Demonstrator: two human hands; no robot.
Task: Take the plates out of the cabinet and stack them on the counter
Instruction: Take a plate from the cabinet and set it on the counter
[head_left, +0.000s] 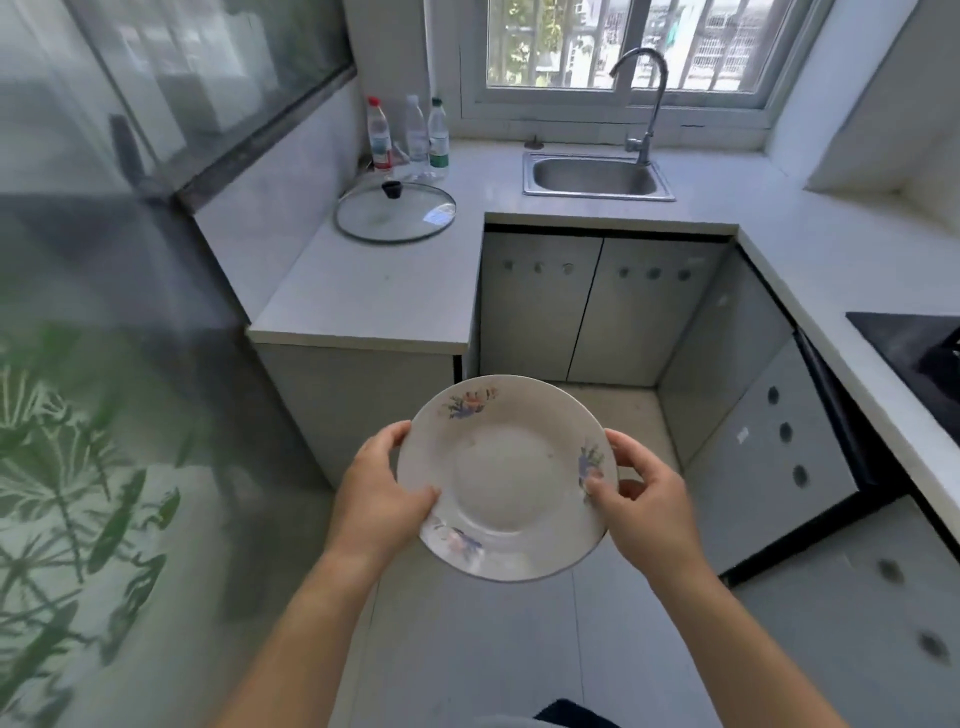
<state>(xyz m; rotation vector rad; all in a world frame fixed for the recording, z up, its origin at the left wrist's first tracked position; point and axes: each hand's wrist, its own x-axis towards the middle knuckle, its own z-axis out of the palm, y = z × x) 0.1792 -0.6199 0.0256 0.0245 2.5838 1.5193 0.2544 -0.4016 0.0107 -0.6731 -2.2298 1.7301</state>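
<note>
Held in mid-air over the floor, below and in front of the counter (374, 291): a white plate (506, 478) with floral sprigs on its rim (three visible). Gripped at the near-left rim by the left hand (382, 493), thumb on top, fingers curled beneath. Pinched at the right rim by the right hand (644, 499), thumb pressed onto the rim. Resting on the counter, farther back: a glass lid (395, 213), three bottles (415, 137) behind it, a sink (597, 176) to the right.

Home kitchen, steel sink (597, 176) with tap (644, 98) under window (623, 44), white counter (374, 291), cabinets (592, 306), hob (919, 353)
</note>
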